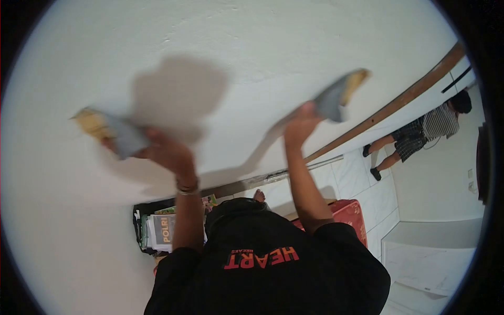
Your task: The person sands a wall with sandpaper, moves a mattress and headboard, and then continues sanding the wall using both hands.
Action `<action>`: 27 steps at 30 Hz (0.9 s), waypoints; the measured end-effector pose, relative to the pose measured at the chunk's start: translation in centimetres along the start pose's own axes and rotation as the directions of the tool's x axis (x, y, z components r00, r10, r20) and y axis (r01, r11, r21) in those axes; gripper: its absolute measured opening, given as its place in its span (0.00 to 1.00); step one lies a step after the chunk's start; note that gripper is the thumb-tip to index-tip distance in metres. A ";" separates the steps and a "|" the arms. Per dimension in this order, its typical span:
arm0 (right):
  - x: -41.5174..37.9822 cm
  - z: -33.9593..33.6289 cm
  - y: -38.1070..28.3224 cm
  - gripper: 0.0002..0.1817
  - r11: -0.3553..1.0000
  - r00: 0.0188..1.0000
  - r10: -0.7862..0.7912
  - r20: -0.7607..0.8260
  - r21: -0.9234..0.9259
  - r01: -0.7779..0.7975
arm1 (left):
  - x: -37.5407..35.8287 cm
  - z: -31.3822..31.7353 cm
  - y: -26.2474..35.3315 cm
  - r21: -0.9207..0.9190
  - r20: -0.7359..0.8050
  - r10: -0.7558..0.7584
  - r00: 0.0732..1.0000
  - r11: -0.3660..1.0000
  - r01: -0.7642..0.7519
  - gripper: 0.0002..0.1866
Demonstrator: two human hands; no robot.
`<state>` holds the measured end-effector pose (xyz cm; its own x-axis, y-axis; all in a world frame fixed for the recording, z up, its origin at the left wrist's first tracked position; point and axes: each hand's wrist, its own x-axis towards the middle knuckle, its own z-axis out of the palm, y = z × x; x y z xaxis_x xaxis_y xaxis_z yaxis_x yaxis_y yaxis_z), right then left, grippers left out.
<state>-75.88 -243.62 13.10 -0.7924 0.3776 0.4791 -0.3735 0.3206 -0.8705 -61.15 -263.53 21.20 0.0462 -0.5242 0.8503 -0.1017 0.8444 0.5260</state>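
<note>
Gripping a grey-and-tan left sheet (121,135), the left hand (170,153) has its fingers closed around it, out in front of the pale wall (252,58); over on the other side, the right hand (302,123) holds a matching right sheet (332,100), its tan end up and outward. Both look like bent sandpaper, though blur hides the grain. It's two-handed wall work, then, the rubbing stage by my reading, and whether either sheet is touching the wall, I cannot tell. A good stroke from here would call for a firm grip, sheets flat, pressure even. Beyond the right hand runs a brown strip (399,100); below sit books (163,231) and a red case-like thing (354,212), and well apart, another person (440,122) in stripes.
</note>
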 end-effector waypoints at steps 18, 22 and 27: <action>5.6 0.1 7.8 0.27 0.885 0.915 -0.395 -0.082 0.234 0.403 | -4.6 5.4 -4.0 0.074 -0.182 -0.222 0.958 0.968 0.239 0.32; 8.5 -1.5 8.3 0.29 0.888 0.908 -0.408 -0.094 0.189 0.419 | -2.5 3.6 -5.3 0.008 -0.078 -0.175 0.982 0.984 0.176 0.37; 14.3 -2.3 7.5 0.28 0.914 0.963 -0.186 -0.196 0.324 0.242 | 1.9 3.7 -4.8 -0.093 -0.188 -0.364 0.912 0.931 0.352 0.36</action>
<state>-88.94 -233.78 13.70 -0.5989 0.4746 0.6450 -0.6900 0.1031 -0.7165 -64.29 -268.97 20.24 0.2655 -0.7645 0.5874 0.0136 0.6122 0.7906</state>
